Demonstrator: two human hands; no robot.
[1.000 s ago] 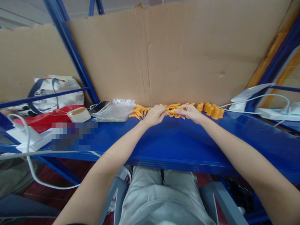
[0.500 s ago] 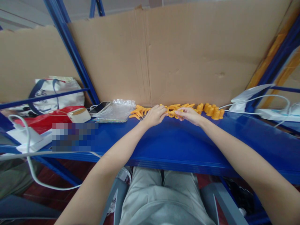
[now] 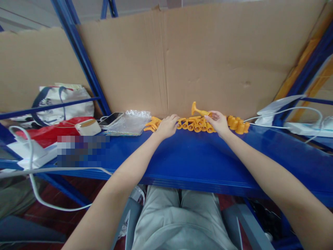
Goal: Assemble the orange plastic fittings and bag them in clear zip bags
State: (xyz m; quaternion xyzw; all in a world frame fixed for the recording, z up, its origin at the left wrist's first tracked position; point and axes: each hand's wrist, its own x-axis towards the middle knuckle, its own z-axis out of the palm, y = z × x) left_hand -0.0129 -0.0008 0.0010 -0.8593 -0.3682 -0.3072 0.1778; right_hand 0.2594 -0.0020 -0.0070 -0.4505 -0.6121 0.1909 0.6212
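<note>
In my right hand (image 3: 219, 122) is a yellow T-shaped plastic handle (image 3: 199, 111), pinched at its wide round end. Its crossbar points up and to the left, above the row and in front of the cardboard. Below it lies a row of similar yellow handles (image 3: 190, 127), their hollow round ends facing me. My left hand (image 3: 169, 126) is at the left end of this row, fingers curled over with their tips mostly hidden; what they hold, if anything, cannot be made out. More yellow handles (image 3: 151, 125) lie just left of it.
Several yellow pieces (image 3: 238, 124) stand to the right on the blue shelf (image 3: 187, 159). Clear plastic bags (image 3: 132, 123), a phone (image 3: 111, 119) and a white box (image 3: 87, 127) lie left. A cardboard sheet (image 3: 208, 62) backs the shelf. White cables (image 3: 293, 110) run at right.
My right hand has moved right and slightly up, and the yellow handle now shows raised above the row. My left hand has shifted slightly left, uncovering more round ends.
</note>
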